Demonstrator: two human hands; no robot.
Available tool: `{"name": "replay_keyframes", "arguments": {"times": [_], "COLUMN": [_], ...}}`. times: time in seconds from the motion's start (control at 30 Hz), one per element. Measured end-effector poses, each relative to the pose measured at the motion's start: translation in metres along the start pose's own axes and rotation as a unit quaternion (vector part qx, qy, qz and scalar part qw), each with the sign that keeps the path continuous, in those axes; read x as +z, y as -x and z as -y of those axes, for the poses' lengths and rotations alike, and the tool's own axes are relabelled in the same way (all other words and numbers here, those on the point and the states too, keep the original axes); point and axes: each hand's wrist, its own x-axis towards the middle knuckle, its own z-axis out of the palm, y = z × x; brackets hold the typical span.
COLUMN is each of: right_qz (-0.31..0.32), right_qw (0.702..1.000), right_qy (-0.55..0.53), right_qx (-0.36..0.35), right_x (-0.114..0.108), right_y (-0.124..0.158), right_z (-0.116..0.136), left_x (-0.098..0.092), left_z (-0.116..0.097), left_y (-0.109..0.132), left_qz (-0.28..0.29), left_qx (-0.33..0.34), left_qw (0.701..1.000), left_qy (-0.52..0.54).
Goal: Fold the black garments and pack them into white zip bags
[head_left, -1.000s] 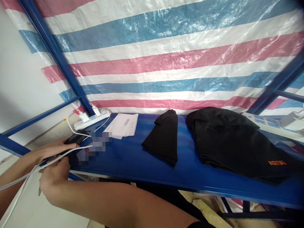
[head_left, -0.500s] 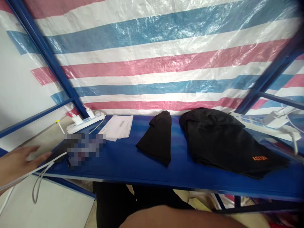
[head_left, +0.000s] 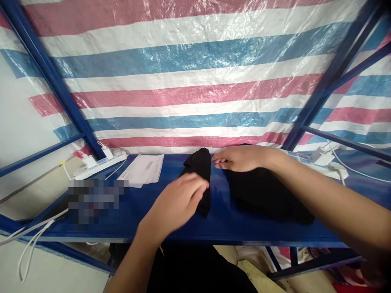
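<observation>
Two chargers [head_left: 89, 161] in power strip [head_left: 103, 166]; left hand [head_left: 175, 203] at cloth [head_left: 198, 162].

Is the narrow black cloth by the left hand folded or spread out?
Folded: the black cloth lies in a narrow, tapering shape, its far end apparently doubled over. The left hand hides part of it.

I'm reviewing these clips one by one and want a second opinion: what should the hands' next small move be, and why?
Probably to pinch the narrow black cloth at its upper right edge with the right hand: its fingertips are beside that edge, while the left hand is over the cloth's middle, contact unclear.
</observation>
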Motion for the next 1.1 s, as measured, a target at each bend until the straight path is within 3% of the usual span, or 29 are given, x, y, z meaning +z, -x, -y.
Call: {"name": "replay_keyframes", "arguments": {"times": [0.03,0.07,0.17,0.3,0.43,0.53,0.63,0.7,0.77,0.9,1.1], "right_qz": [0.064,0.08,0.012,-0.024,-0.063,-0.118,-0.162,-0.124,-0.048,0.062,0.088], "right_qw": [0.998,0.997,0.999,0.999,0.998,0.992,0.982,0.982,0.985,0.982,0.982], "right_qy": [-0.003,-0.005,-0.033,-0.034,0.003,0.026,0.035,0.012,-0.014,-0.013,0.033], "right_qx": [-0.004,-0.002,0.011,0.001,-0.002,-0.026,-0.091,-0.138,-0.163,-0.177,-0.163], "right_x": [0.01,0.021,0.058,0.103,0.128,0.128,0.112,0.101,0.094,0.096,0.1], "right_y": [-0.019,-0.036,-0.067,-0.076,-0.072,-0.062,-0.046,-0.032,-0.018,0.007,0.015], "right_z": [-0.017,-0.033,-0.069,-0.095,-0.103,-0.094,-0.069,-0.046,-0.022,0.016,0.025], "left_x": [0.006,0.014,0.045,0.079,0.093,0.096,0.096,0.096,0.096,0.096,0.089], "left_z": [0.009,0.023,0.073,0.122,0.138,0.139,0.141,0.143,0.146,0.152,0.158], "left_y": [-0.034,-0.063,-0.117,-0.129,-0.121,-0.121,-0.123,-0.123,-0.122,-0.12,-0.114], "left_qz": [-0.01,-0.007,0.058,0.094,0.083,0.082,0.081,0.074,0.061,0.043,0.05], "left_qx": [0.005,0.003,-0.04,-0.101,-0.115,-0.131,-0.165,-0.189,-0.206,-0.206,-0.168], "left_qw": [1.0,1.0,0.992,0.984,0.987,0.986,0.98,0.976,0.974,0.975,0.982], "left_qy": [-0.01,-0.027,-0.103,-0.111,-0.076,-0.068,-0.072,-0.075,-0.075,-0.069,-0.074]}}
